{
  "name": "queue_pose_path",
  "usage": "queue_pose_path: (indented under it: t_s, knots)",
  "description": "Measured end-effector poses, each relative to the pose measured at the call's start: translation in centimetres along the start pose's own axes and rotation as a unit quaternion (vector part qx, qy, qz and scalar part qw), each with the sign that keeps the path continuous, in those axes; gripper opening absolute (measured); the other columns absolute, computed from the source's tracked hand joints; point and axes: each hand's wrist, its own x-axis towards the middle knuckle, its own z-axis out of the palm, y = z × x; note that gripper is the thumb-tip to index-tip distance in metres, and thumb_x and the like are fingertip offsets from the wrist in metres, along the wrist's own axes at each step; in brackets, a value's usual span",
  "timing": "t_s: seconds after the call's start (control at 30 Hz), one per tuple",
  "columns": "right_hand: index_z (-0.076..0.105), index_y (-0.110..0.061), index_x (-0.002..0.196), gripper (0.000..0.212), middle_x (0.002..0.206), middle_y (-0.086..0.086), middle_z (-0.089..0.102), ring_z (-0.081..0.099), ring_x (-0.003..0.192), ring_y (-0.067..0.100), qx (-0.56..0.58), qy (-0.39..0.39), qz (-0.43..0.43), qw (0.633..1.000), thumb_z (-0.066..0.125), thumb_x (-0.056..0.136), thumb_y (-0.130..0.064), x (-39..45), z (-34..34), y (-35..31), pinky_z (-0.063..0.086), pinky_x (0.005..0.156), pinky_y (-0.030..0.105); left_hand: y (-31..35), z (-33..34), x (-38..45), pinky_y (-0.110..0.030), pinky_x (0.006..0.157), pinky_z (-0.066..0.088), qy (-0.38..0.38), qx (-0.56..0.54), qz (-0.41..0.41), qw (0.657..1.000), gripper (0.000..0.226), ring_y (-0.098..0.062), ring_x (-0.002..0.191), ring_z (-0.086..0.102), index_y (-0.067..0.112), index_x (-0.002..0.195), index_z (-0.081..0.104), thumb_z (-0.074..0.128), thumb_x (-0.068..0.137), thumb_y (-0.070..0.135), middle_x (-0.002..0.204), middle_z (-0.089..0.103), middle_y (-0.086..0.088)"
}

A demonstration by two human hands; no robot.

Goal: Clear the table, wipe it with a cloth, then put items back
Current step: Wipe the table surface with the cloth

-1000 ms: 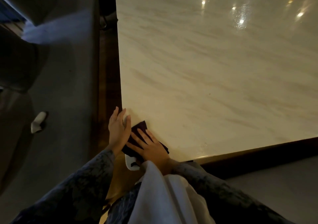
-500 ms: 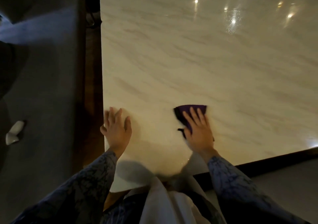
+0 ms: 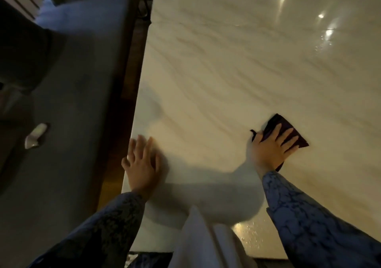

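The head view looks down on a pale, glossy marble-patterned table top (image 3: 237,78) with a dark wooden edge (image 3: 123,111) running along its left side. The person's right hand (image 3: 272,150) lies flat on a dark purple folded cloth (image 3: 288,131), fingers straight and spread over the fabric, which presses it to the stone rather than gripping it; a spread palm probably puts even weight across the pad, so more of it meets the surface as it wipes. The cloth sits on the table well to the right of the near left corner, with a small dark tail (image 3: 253,132) sticking out by the thumb.

The left hand (image 3: 142,164) rests open on the table just beside the wooden edge, fingers straight and slightly fanned, holding nothing. It looks placed as a brace, steadying the body while the other arm reaches out (both arms wear blue patterned sleeves (image 3: 309,216)).

No items stand on the visible part of the table, so the clearing step appears done and the wiping step is in hand. Ceiling lights (image 3: 327,32) glint off the far surface. On the grey floor (image 3: 68,144) to the left lies a small white object (image 3: 35,135), too blurred to identify.
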Motion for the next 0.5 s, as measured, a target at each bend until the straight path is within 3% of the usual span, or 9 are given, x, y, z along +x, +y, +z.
queue_pose_path:
  t_s: [0.2, 0.37, 0.5]
  knots:
    - [0.019, -0.017, 0.155, 0.076, 0.162, 0.016, 0.008, 0.0, 0.148, 0.039, -0.009, -0.02, -0.158, 0.987, 0.014, 0.091, -0.058, 0.3, 0.5, -8.7, -0.005, 0.119, 0.054, 0.3, -0.3, -0.1, -0.054, 0.117, 0.013, 0.015, -0.009, -0.007, 1.0, 0.058, -0.019, 0.151, -0.002, 0.036, 0.152, 0.021, 0.03, 0.097, 0.052, 0.164, 0.007, 0.005]
    - [0.024, -0.015, 0.153, 0.071, 0.16, 0.02, 0.012, 0.004, 0.147, 0.042, 0.001, -0.011, -0.188, 0.982, 0.023, 0.094, -0.053, 1.5, 1.4, -13.7, -0.001, 0.118, 0.057, 0.1, 0.2, 0.1, -0.05, 0.114, 0.018, 0.026, 0.012, -0.016, 0.999, 0.056, -0.02, 0.151, 0.002, 0.037, 0.151, 0.024, 0.03, 0.098, 0.053, 0.163, 0.011, 0.005]
    - [0.016, -0.019, 0.155, 0.067, 0.162, 0.017, 0.007, -0.001, 0.148, 0.04, -0.024, -0.024, -0.225, 0.974, 0.029, 0.097, -0.051, 1.4, 1.8, -16.5, -0.004, 0.119, 0.056, 0.1, 0.4, 0.4, -0.054, 0.111, 0.025, 0.032, 0.012, -0.018, 0.999, 0.055, -0.023, 0.15, 0.011, 0.034, 0.149, 0.032, 0.029, 0.097, 0.052, 0.161, 0.02, 0.001]
